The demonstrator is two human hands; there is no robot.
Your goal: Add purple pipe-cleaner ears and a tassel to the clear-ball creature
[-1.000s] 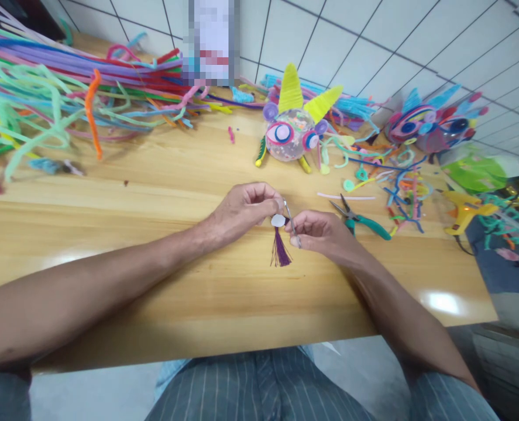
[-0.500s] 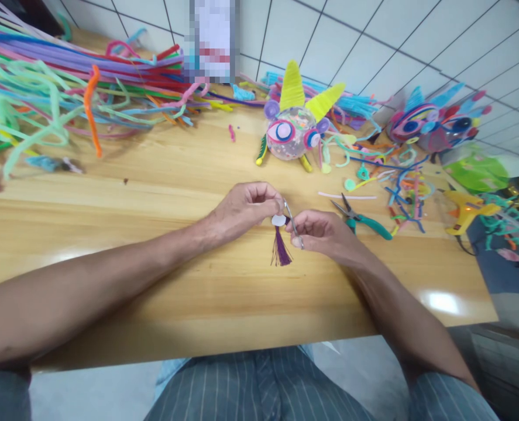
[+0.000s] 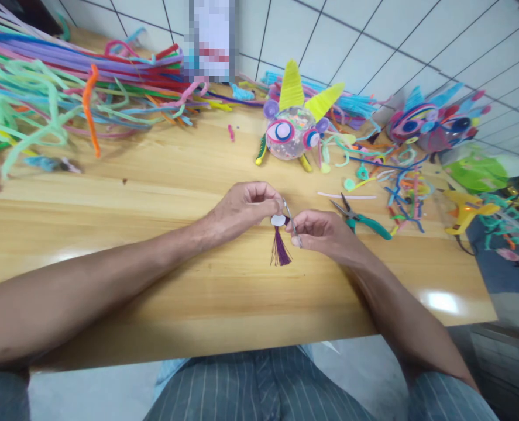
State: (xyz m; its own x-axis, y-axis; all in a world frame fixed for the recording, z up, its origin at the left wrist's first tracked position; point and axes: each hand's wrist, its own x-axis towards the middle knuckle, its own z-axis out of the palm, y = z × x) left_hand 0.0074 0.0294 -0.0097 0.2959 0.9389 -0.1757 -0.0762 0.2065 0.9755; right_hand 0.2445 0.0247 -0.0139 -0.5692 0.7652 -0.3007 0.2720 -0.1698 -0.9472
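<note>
Over the middle of the tabletop (image 3: 189,292), your left hand (image 3: 250,206) has its grip pinched at the upper edge of a small white oval piece (image 3: 278,220), below which a dark purple tassel (image 3: 280,248) hangs with its strands fanned out. Just beside it, your right hand (image 3: 318,231) has its grip pressed on the lower end of a thin metal tool (image 3: 290,217), which slants up toward your left fingertips; whether its tip touches the piece, you cannot tell. Near your right hand lie teal-handled pliers (image 3: 368,223), with a round, yellow-eared figure (image 3: 289,143) standing farther back.
</note>
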